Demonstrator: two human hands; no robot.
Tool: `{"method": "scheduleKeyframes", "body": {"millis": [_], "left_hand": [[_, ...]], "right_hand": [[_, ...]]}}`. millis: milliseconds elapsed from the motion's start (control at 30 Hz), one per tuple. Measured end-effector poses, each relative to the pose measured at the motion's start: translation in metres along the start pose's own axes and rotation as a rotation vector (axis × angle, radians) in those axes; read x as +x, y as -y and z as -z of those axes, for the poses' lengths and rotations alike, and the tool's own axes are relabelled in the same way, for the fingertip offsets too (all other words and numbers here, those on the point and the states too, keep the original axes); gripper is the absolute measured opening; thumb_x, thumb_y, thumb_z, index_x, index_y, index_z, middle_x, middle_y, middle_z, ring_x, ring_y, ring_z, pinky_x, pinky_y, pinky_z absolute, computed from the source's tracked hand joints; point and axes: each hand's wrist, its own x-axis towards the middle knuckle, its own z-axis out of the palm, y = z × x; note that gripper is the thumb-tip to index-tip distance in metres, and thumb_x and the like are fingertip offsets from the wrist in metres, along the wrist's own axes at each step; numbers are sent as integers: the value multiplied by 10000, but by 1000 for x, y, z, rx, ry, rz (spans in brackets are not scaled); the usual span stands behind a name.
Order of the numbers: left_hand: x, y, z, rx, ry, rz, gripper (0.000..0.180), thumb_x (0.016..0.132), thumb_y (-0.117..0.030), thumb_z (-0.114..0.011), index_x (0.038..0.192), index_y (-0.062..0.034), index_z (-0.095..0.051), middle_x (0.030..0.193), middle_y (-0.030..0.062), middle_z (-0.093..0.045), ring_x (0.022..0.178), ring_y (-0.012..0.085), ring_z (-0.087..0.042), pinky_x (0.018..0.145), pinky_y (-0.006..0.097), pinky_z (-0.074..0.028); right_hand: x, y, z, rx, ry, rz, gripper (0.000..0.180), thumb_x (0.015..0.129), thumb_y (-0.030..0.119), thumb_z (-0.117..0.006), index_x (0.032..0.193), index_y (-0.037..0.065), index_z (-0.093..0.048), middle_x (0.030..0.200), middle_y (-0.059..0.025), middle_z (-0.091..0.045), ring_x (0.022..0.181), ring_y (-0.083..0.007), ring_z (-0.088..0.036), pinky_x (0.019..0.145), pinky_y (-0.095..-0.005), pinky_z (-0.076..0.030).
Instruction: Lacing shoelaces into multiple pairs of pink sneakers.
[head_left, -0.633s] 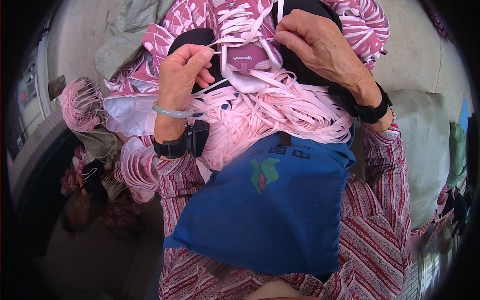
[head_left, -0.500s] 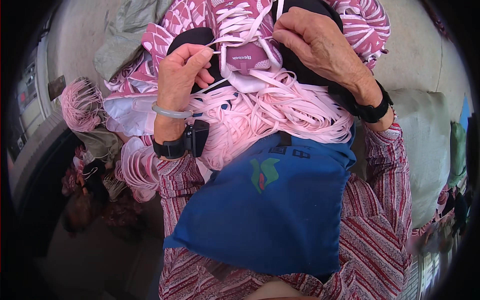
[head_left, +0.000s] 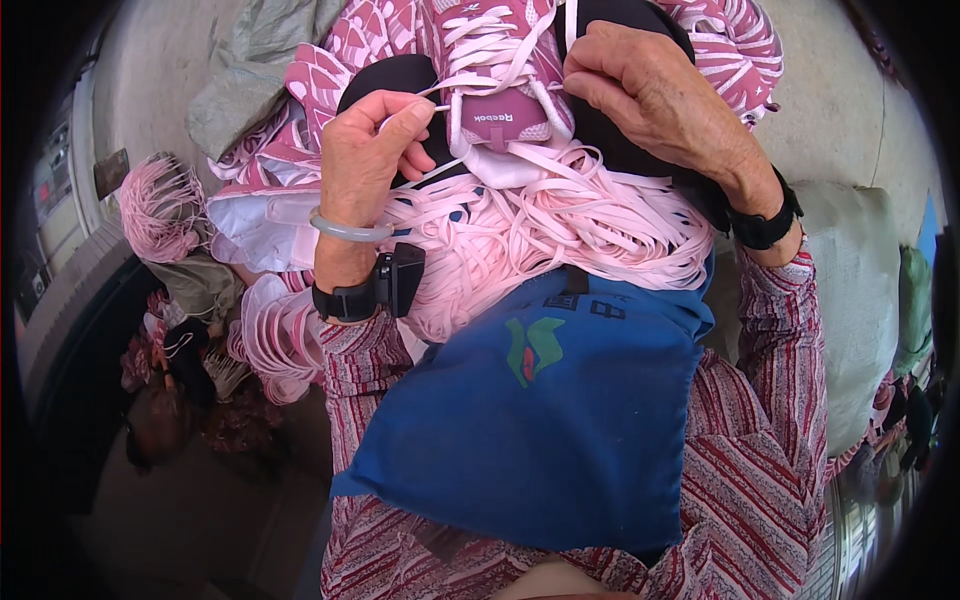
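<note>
A pink and maroon shoe upper (head_left: 500, 100) lies between my knees at the top of the head view, its pale laces crisscrossed over the tongue. My left hand (head_left: 375, 145) is closed beside its left edge, thumb and forefinger pinching a pale shoelace (head_left: 439, 108) near the eyelets. At the right edge my right hand (head_left: 650, 95) is closed too, and a lace strand (head_left: 571, 22) runs down into its fingers; the fingertips are partly hidden. Below the upper, a heap of loose pink shoelaces (head_left: 590, 215) covers my lap.
A blue apron (head_left: 530, 430) spreads over my front. More pink shoe uppers (head_left: 375, 40) are piled at the left, and a striped bundle of them (head_left: 735, 60) lies at the right. A lace bundle (head_left: 160, 210) hangs at far left; a pale sack (head_left: 845, 310) stands at right.
The upper and both hands appear slightly farther right in the picture, along with the rest of the view. Both hands keep nearly the same pose and place against the upper.
</note>
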Motion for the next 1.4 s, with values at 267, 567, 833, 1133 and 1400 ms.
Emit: {"method": "scheduleKeyframes", "body": {"millis": [267, 567, 833, 1133, 1400], "left_hand": [[0, -1, 5, -101, 74, -13, 205, 870, -195, -660, 933, -1, -641, 722, 22, -600, 510, 80, -557, 435, 185, -403], [-4, -1, 2, -29, -10, -23, 200, 874, -190, -653, 927, 3, -641, 718, 28, -596, 494, 86, -551, 432, 198, -405], [-2, -2, 6, -47, 15, 30, 199, 861, -181, -676, 927, 4, -648, 711, 29, -602, 515, 86, -570, 453, 190, -439], [-4, 5, 4, -17, -49, -6, 207, 857, -186, -669, 921, 10, -651, 713, 23, -606, 522, 76, -569, 455, 183, -433], [1, 17, -8, 33, -118, -119, 197, 842, -191, -660, 905, -5, -668, 642, 23, -617, 499, 84, -599, 442, 195, -462]], "right_hand": [[-2, -2, -4, 69, -72, -14, 138, 874, 120, -584, 856, -14, -563, 761, -137, -516, 698, -297, -530, 636, -362, -427], [-3, 3, -14, -114, -143, 41, 116, 839, 105, -600, 858, -1, -557, 814, -146, -526, 749, -329, -565, 649, -387, -459], [-1, 7, -24, -109, -136, 65, 113, 796, 61, -605, 879, 8, -550, 892, -126, -542, 746, -312, -597, 606, -377, -489], [8, 28, -10, -56, -182, -71, 232, 838, 218, -629, 962, 35, -559, 911, -181, -534, 827, -349, -559, 695, -404, -461], [-11, 43, -39, -553, -41, -174, 249, 837, 228, -631, 818, -4, -545, 829, -123, -531, 648, -268, -622, 520, -342, -519]]}}
